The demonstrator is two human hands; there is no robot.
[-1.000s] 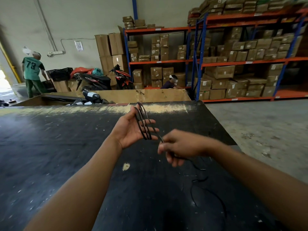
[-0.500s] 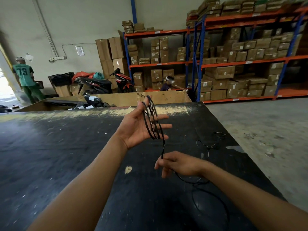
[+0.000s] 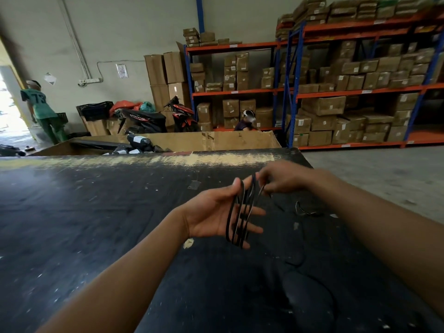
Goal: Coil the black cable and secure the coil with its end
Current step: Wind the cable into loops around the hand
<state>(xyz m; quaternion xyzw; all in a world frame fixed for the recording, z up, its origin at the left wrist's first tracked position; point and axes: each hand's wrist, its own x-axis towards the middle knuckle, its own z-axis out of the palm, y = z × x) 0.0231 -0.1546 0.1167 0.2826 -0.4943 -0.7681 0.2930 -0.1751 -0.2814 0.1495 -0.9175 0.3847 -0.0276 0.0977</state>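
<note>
– Several loops of the black cable (image 3: 240, 212) sit around the left hand (image 3: 211, 212), which is held palm up with straight, spread fingers above the black table (image 3: 96, 224). What can go wrong from here?
– The fingers are not closed on the loops. I think the loops could slide off the fingertips and fall open if this hand tilts to the right.
– And the right hand (image 3: 283, 180)?
– It is just beside the left one, at the far top of the loops, and it pinches 1 strand there. If it pulls too hard, it may drag the loops off, or make 1 loop tighter than the others.
– Where is the rest of the cable?
– The loose tail (image 3: 308, 213) lies on the table, to the right of the hands. It curls on itself, so it could knot while it is drawn in. Also, if too little tail remains, the last wrap around the loops may not hold.
</note>
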